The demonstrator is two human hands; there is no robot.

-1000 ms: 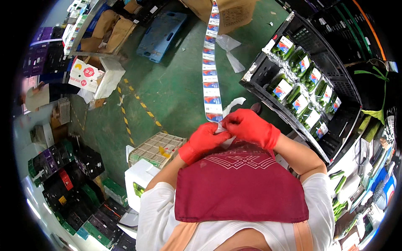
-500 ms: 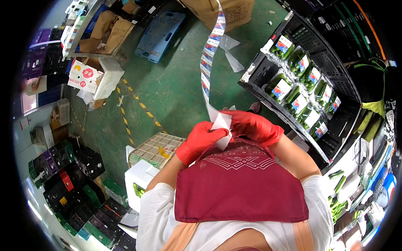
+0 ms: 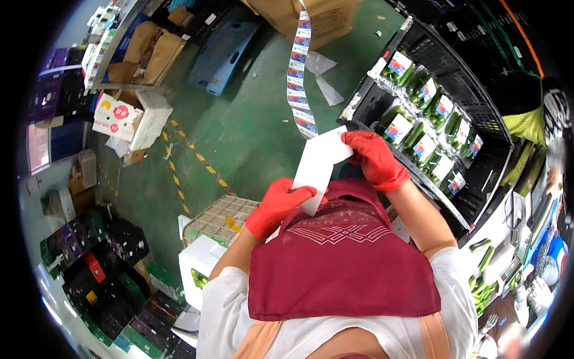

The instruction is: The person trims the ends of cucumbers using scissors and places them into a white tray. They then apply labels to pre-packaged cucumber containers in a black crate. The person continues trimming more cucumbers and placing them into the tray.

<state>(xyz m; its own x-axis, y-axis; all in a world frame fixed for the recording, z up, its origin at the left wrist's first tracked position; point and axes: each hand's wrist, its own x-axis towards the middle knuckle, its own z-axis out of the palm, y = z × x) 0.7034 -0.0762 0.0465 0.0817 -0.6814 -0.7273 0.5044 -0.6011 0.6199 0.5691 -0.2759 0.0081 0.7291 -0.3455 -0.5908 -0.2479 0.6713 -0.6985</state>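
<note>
A long strip of labels, printed in blue, red and white, hangs down from a brown cardboard box at the top and runs to my hands. Its near part turns into blank white backing, folded at an angle in front of my apron. My left hand, in a red glove, pinches the lower end of this white strip between thumb and fingers. Farther up and to the right, my red-gloved right hand is closed on the strip's other corner. Part of its fingertips is hidden behind the paper.
At right stands a black crate with wrapped, labelled packs of green cucumbers. The brown cardboard box is beyond the strip. A beige plastic crate and a white foam box stand at my left. A blue platform lies on the green floor.
My right hand has moved up and to the right, drawing away from my left hand. More of the blank white strip now shows between them. My left hand has shifted slightly down.
</note>
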